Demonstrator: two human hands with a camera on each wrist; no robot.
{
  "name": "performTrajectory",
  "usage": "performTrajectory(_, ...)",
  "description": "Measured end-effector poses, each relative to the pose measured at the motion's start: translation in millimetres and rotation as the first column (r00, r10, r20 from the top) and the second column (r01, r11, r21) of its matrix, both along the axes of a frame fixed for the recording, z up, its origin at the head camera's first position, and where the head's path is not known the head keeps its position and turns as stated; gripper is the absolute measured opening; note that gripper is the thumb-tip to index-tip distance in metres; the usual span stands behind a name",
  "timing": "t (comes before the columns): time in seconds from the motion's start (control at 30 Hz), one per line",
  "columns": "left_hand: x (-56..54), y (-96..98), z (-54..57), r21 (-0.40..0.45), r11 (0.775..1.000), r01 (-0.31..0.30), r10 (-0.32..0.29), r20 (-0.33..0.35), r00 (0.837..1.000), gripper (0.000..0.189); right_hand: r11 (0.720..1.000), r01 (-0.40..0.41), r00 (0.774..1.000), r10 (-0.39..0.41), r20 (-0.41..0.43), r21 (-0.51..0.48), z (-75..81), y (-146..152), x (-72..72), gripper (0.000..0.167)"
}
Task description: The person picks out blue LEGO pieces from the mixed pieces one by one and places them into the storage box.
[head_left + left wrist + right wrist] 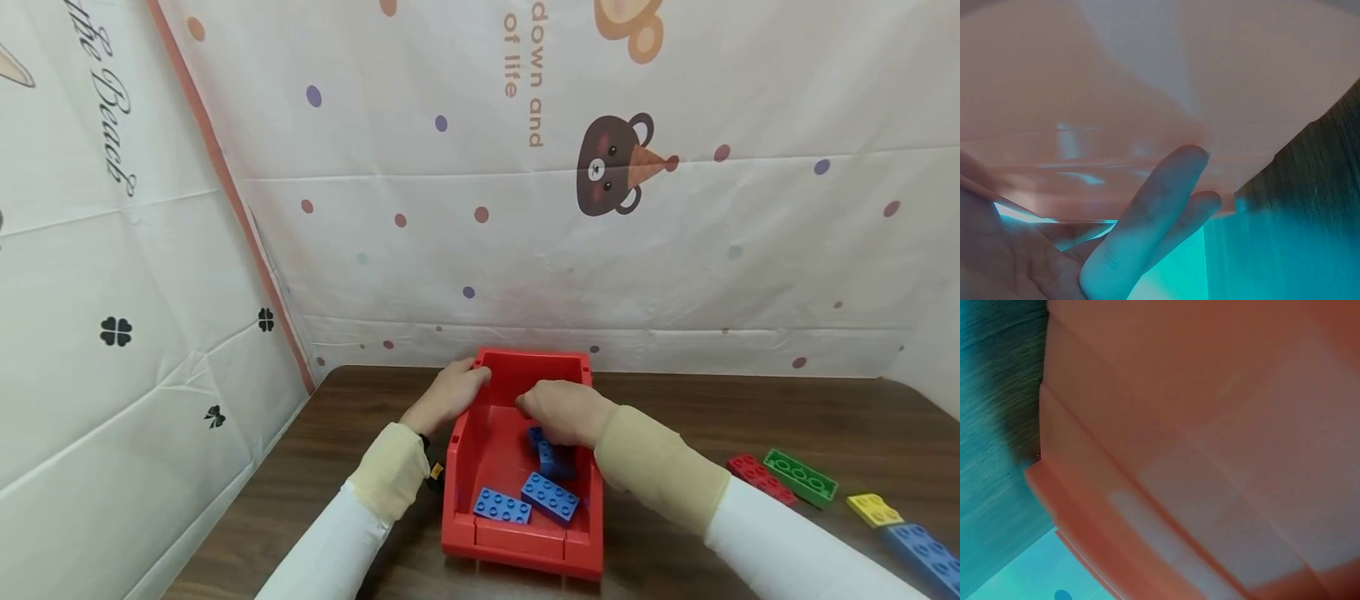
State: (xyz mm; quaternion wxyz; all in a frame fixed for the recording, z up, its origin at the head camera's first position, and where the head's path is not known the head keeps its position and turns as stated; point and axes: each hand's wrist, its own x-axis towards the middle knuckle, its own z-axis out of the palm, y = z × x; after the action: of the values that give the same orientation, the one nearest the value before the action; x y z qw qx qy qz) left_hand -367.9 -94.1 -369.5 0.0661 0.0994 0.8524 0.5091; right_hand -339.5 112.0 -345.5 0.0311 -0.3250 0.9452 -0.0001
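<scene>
A red plastic bin [495, 433] with a low front lip stands on the table. My left hand [450, 392] grips its left wall near the back, thumb over the rim; in the left wrist view, fingers [1160, 206] lie along the wall's outer side. My right hand [567, 412] reaches over the right wall into the bin, its fingertips hidden. Right below it are blue toy bricks [555, 461], partly covered by the hand; I cannot tell whether it holds one. Two more blue bricks, a left one [502, 506] and a right one [551, 497], lie near the front lip.
To the right on the brown wooden table [675, 517] lie a red brick [760, 478], a green brick [801, 477], a yellow brick [874, 509] and a blue brick [926, 554]. A printed white sheet [420, 258] hangs behind the table and along its left side.
</scene>
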Motion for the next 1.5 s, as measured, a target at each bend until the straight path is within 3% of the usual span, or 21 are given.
performTrajectory(0.4, 1.0, -1.9, -0.1, -0.012, 0.999, -0.037, 0.037, -0.002, 0.999, 0.033, 0.986, -0.031, 0.999, 0.035, 0.025, -0.166, -0.9, -2, -5.6, 0.023)
performTrajectory(0.67, 1.0, -2.6, -0.7, -0.003, 1.0, -0.023, 0.023, -0.002, 1.0, 0.033, 0.967, -0.012, 0.998, 0.026, 0.05, -0.253, -1.7, -1, -8.0, 0.023)
performTrajectory(1.1, 1.1, 1.5, 2.7, -0.004, 1.0, -0.016, 0.016, -0.011, 1.0, 0.036, 0.92, 0.045, 0.996, -0.01, 0.092, -0.389, 0.5, 7, -5.9, 0.022)
performTrajectory(1.5, 2.6, 2.1, 0.2, -0.007, 1.0, -0.021, 0.021, -0.011, 1.0, 0.034, 0.867, 0.044, 0.991, 0.026, 0.133, -0.497, -0.3, 14, -1.7, 0.026)
